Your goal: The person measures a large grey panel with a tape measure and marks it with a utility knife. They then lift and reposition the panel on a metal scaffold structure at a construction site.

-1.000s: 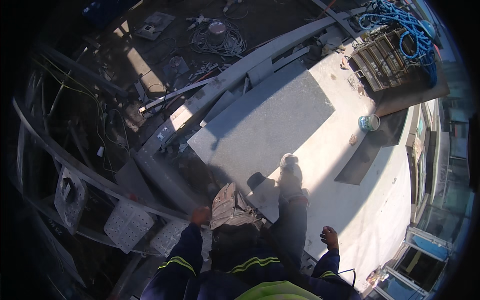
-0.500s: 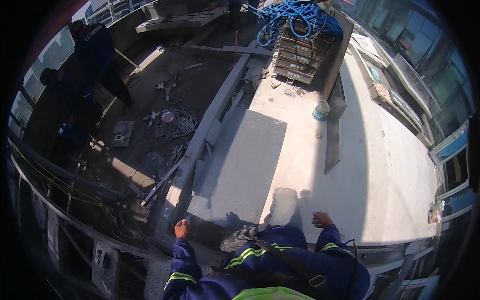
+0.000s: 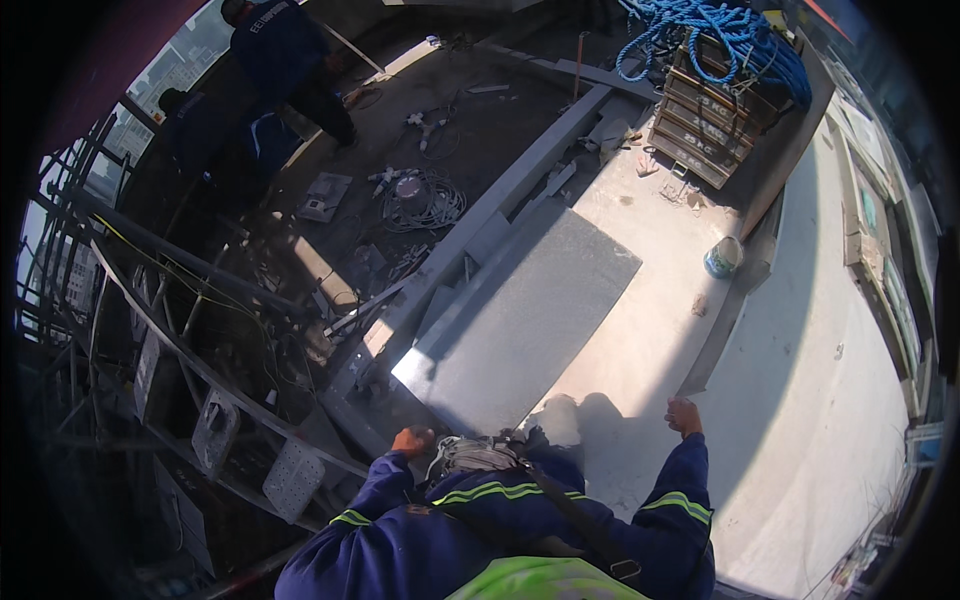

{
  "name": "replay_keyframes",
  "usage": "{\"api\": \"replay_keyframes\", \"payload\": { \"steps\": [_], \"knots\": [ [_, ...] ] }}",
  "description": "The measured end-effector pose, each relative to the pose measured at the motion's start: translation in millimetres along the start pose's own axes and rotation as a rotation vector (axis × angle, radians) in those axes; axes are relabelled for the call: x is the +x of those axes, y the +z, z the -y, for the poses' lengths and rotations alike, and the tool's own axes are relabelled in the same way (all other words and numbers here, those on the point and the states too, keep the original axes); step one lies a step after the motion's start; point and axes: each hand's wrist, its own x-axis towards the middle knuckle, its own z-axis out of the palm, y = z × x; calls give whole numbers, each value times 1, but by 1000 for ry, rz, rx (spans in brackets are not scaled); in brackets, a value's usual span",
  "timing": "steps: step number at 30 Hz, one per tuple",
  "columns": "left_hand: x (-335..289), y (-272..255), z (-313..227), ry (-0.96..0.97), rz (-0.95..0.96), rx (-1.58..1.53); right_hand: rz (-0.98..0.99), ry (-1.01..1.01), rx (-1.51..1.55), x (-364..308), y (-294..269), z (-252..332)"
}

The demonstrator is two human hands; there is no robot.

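Observation:
My left hand (image 3: 411, 440) is curled with nothing visibly in it, just beside the near corner of a large grey stone slab (image 3: 520, 325) that lies flat on the pale concrete deck (image 3: 800, 400). My right hand (image 3: 684, 415) hangs over the bare deck to the right of the slab, fingers loosely closed, holding nothing that I can see. Both arms wear dark blue sleeves with yellow reflective bands. A strap and harness gear (image 3: 470, 455) hang at my chest between the hands.
A long grey steel beam (image 3: 480, 215) runs along the slab's left edge. Beyond it lie coiled cable (image 3: 420, 200) and scattered tools on the lower floor, where two people in dark blue (image 3: 280, 55) stand. Stacked crates under blue rope (image 3: 715, 30), a small bucket (image 3: 722, 257), scaffold tubes at left.
The view has swung up and left, bringing the people and the lower floor into sight. Both my hands have stayed near the slab's near end, the right one a little farther out.

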Motion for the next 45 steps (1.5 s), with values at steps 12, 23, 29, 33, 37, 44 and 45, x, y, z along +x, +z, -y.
{"api": "replay_keyframes", "payload": {
  "steps": [12, 23, 29, 33, 37, 44, 45],
  "knots": [
    [-126, -19, -102, -19, -164, 19, 682, -399, -1472, -48, 31, 204],
    [-97, 12, -13, -567, -384, -876, 224, -146, -405, -53, 54, 194],
    [-55, -23, -98, -79, -31, -164, 687, -241, -870, -63, 92, 174],
    [-20, -70, -104, -147, -109, -470, 394, -40, -725, -127, 133, 220],
    [41, -103, -132, -98, -295, -572, 482, -197, -647, -153, 128, 339],
    [70, -44, -84, -178, -218, -686, 467, -670, -695, -196, 133, 597],
    [66, -49, -80, -255, -215, -694, 529, -760, -707, -200, 145, 631]
  ]
}}
